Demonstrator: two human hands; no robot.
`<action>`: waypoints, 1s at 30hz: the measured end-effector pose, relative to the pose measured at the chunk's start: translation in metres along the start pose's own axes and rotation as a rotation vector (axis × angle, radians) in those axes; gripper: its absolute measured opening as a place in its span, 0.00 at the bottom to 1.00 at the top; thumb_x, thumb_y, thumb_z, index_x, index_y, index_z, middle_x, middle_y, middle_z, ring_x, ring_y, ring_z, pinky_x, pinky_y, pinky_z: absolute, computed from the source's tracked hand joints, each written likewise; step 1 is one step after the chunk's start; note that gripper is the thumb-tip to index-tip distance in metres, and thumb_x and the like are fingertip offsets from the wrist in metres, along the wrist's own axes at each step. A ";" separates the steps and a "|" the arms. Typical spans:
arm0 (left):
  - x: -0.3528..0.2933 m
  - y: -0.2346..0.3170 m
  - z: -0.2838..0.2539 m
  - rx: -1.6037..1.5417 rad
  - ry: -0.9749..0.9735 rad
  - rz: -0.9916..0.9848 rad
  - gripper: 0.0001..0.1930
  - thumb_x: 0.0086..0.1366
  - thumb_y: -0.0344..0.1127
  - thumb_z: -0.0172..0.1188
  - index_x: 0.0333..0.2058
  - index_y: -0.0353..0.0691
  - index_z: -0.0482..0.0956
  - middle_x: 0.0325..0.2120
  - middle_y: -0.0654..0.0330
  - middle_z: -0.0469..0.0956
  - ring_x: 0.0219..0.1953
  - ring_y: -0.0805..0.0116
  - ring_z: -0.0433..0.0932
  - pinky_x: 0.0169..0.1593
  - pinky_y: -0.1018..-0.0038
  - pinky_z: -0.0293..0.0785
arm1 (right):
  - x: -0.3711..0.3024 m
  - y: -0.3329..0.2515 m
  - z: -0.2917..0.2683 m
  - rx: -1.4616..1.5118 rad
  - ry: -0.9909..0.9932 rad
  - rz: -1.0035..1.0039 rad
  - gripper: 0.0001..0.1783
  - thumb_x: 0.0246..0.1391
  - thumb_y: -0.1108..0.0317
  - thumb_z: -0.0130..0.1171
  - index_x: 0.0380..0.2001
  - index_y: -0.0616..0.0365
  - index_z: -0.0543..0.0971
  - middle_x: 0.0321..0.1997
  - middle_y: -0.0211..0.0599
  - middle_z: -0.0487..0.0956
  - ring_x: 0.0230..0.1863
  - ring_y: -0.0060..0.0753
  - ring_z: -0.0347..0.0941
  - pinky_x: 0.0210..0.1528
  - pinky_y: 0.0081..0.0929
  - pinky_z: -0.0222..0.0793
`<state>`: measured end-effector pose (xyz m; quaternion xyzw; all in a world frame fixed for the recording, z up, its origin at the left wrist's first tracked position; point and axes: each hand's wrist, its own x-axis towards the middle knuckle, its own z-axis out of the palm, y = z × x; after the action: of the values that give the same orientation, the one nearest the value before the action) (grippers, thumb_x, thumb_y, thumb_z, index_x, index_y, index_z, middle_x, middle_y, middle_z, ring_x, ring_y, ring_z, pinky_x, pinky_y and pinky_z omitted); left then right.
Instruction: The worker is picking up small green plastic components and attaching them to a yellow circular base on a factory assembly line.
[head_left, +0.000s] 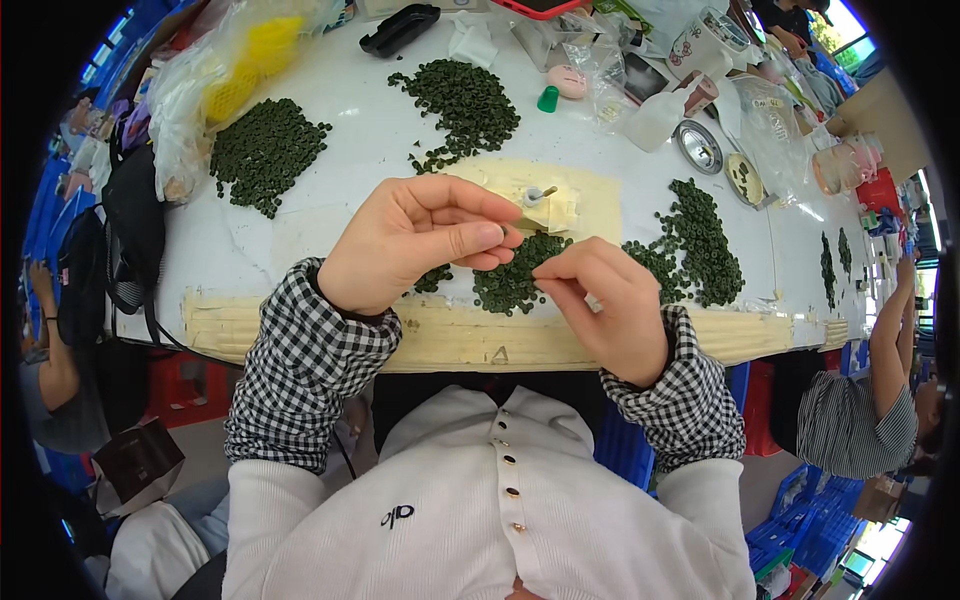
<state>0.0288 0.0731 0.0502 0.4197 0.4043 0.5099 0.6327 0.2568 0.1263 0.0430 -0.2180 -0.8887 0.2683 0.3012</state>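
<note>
Over the near part of the table, my left hand [415,240] is closed in a pinch, thumb against fingertips. A dark speck shows there, too small to name. My right hand [615,305] also pinches thumb to forefinger, a short way to the right and lower; what sits between those tips is hidden. Under and between both hands lies a heap of small dark green rings [508,285]. Just beyond it, a small fixture with an upright metal pin [541,194] stands on a base covered in yellowish tape [600,205].
More green ring piles lie at the far left [265,150], far middle [465,105] and right [700,245]. A round metal tin [698,147], a green thimble-like cap [547,98] and a black tray [400,30] stand farther back. Yellowish tape covers the front edge [480,335]. Other people sit at both sides.
</note>
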 end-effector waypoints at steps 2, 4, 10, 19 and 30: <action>0.000 -0.002 0.000 -0.013 0.000 -0.007 0.11 0.65 0.26 0.57 0.45 0.30 0.77 0.36 0.52 0.82 0.37 0.69 0.83 0.42 0.78 0.81 | 0.008 -0.006 -0.008 0.144 0.011 0.083 0.06 0.49 0.80 0.63 0.32 0.65 0.78 0.30 0.37 0.76 0.25 0.28 0.73 0.27 0.21 0.69; 0.000 -0.003 -0.001 -0.022 0.000 -0.016 0.11 0.66 0.27 0.57 0.45 0.30 0.77 0.36 0.52 0.82 0.37 0.69 0.83 0.41 0.78 0.82 | 0.014 -0.008 -0.007 0.138 0.020 0.098 0.06 0.48 0.79 0.63 0.32 0.64 0.78 0.30 0.37 0.76 0.25 0.30 0.73 0.27 0.23 0.70; 0.002 -0.004 0.001 -0.034 0.023 -0.018 0.10 0.67 0.29 0.57 0.44 0.31 0.78 0.36 0.52 0.82 0.36 0.70 0.83 0.41 0.79 0.82 | 0.009 0.009 0.006 -0.150 -0.043 -0.093 0.08 0.43 0.77 0.66 0.30 0.60 0.79 0.29 0.37 0.75 0.27 0.37 0.74 0.29 0.29 0.71; 0.001 -0.004 0.004 -0.037 0.022 -0.046 0.10 0.67 0.31 0.57 0.43 0.32 0.79 0.33 0.55 0.83 0.34 0.72 0.83 0.40 0.80 0.81 | 0.019 -0.005 -0.007 0.318 0.063 0.171 0.03 0.51 0.78 0.62 0.31 0.64 0.79 0.29 0.34 0.77 0.30 0.24 0.74 0.33 0.21 0.71; 0.000 -0.005 0.005 -0.074 -0.023 -0.079 0.10 0.66 0.28 0.57 0.43 0.31 0.80 0.33 0.54 0.83 0.34 0.72 0.83 0.39 0.80 0.81 | 0.021 -0.003 0.005 0.494 0.117 0.254 0.05 0.54 0.78 0.60 0.35 0.64 0.79 0.32 0.37 0.78 0.32 0.26 0.75 0.36 0.21 0.72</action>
<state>0.0352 0.0723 0.0475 0.3855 0.3941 0.4942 0.6722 0.2380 0.1338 0.0497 -0.2626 -0.7430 0.4993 0.3600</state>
